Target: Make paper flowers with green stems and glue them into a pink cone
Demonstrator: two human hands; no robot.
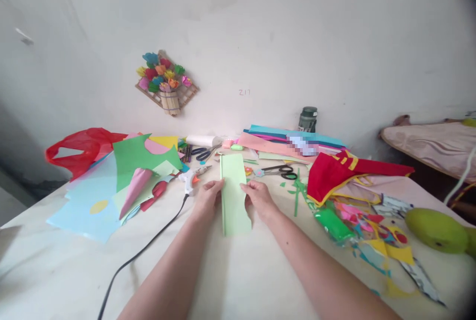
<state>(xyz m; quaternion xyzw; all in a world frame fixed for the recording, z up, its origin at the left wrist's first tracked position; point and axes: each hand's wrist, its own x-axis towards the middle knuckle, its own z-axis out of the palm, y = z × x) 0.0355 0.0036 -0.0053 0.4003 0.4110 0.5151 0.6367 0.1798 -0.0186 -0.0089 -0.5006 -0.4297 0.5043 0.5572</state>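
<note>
Between my two hands, above the table, is a strip of light green paper [235, 206]. Its left edge is folded over in a narrow band, and its right edge is cut in a wavy curve. My left hand [208, 195] pinches the folded edge between thumb and fingers. At the right edge, my right hand [259, 198] pinches the sheet; some of its fingers are hidden behind the paper. A white glue gun [189, 181] with a black cord lies just beyond my left hand. Black-handled scissors [284, 170] lie beyond my right hand.
Coloured paper sheets [92, 201] and a pink paper cone [137, 191] cover the table's left side. A red cloth [325, 176], a green packet [333, 225], paper scraps and a green fruit [433, 228] lie right. Stacked paper [267, 144] and a dark bottle [308, 119] are at the back.
</note>
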